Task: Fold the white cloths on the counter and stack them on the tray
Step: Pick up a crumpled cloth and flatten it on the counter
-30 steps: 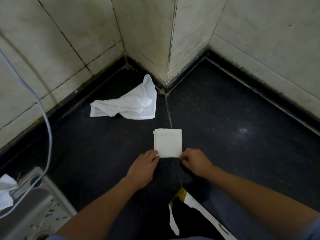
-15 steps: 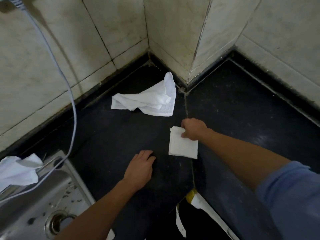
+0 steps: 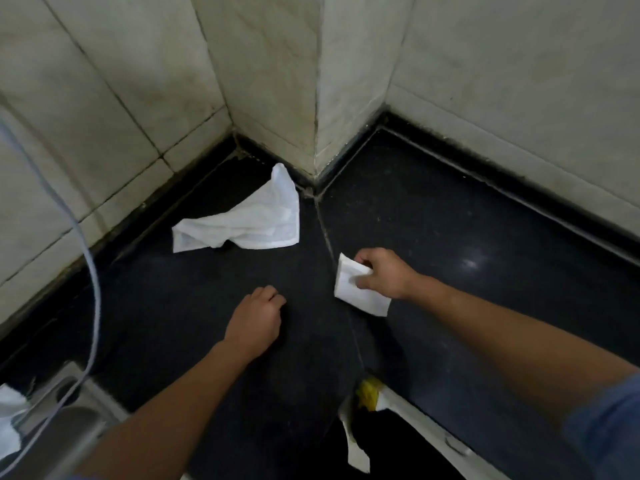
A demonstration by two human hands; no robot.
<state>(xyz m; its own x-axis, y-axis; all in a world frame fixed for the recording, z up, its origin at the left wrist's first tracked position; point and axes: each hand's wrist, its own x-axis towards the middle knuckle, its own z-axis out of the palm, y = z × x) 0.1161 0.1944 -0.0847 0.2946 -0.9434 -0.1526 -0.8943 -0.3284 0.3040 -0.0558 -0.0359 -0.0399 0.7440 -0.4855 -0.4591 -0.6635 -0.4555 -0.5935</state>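
Note:
My right hand [image 3: 384,273] grips a small folded white cloth [image 3: 360,294] by its top edge, at the middle of the black counter [image 3: 450,271]. My left hand [image 3: 254,323] rests on the counter to its left with the fingers curled and nothing in it. A crumpled, unfolded white cloth [image 3: 249,220] lies further back near the wall corner. No tray is in view.
Tiled walls [image 3: 346,81] close the counter at the back, with a protruding corner in the middle. A steel sink [image 3: 52,427] sits at the lower left with another white cloth [image 3: 10,420] on its edge and a grey hose [image 3: 86,271] hanging over it. The counter's front edge has a notch [image 3: 374,410].
My right hand took hold of the folded cloth by its top and lifted it to the right. My left hand let go and rests on the counter with fingers curled.

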